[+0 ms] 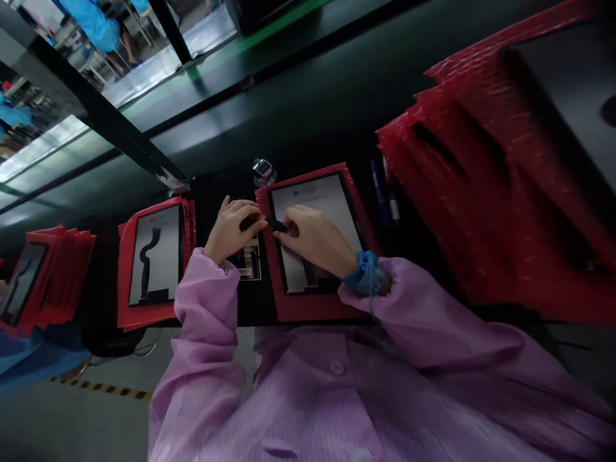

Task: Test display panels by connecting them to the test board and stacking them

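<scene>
A display panel [320, 199] with a pale grey back lies on a red bubble-wrap sleeve [308, 311] in front of me. My right hand [317, 240] rests over the panel, thumb and fingers pinched on the end of a black flat flex cable [279, 226]. The cable's lower part [309, 274] shows below that hand. At the panel's left edge my left hand [235, 228] is closed in a pinch close to the cable end. What sits between its fingertips is too small to make out. Beneath it lies a small card with metallic parts [249, 260].
On the left another panel [158, 256] lies on red sleeves, with a further stack [67, 269] beyond, beside a co-worker's blue sleeve [38, 356]. A shiny metal roll-like object [264, 172] stands behind. A blue pen [379, 189] and tall red sleeve stack [481, 192] are right.
</scene>
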### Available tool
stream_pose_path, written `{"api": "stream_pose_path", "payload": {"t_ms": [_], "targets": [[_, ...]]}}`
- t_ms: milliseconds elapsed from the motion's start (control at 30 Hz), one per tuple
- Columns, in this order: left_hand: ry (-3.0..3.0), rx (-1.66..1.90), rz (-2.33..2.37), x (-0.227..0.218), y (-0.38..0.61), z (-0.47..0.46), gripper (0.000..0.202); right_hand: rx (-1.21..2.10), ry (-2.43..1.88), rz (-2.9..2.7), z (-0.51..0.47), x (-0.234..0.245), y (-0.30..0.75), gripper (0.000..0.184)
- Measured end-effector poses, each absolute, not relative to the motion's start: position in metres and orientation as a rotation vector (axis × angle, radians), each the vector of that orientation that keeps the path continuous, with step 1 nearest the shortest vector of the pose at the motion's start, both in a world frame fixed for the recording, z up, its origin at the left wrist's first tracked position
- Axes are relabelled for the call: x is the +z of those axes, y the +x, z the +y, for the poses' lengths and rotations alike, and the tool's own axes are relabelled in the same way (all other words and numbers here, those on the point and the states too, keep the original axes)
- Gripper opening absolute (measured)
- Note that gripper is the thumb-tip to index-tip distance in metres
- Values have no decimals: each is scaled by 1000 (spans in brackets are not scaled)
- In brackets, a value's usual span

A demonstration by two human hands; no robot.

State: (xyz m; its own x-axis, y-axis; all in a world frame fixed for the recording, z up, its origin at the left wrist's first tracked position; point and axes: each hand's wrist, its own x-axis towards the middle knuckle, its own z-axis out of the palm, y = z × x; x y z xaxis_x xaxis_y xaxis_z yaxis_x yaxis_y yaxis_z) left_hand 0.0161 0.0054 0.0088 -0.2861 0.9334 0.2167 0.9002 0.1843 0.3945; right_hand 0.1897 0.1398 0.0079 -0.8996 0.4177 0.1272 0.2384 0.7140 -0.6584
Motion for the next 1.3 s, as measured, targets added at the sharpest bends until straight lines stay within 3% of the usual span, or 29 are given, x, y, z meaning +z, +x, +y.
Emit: {"api": "stream_pose_path", "payload": {"t_ms": [100,200,367,600,1300], "targets": [[1929,766,2378,15,18,-2,30,671,-431,-2715,131,12,195,9],[2015,736,2415,15,22,0,30,516,-441,-2762,126,11,194,16],[2114,680,2442,12,29,5,22,915,-421,-2548,131,2,189,27],[2060,757,2188,15,31,3,23,1506,-382,-2406,147,-3,192,18],[1899,730,2112,8,47,11,20,1425,-189,-2475,155,-13,189,17]]}}
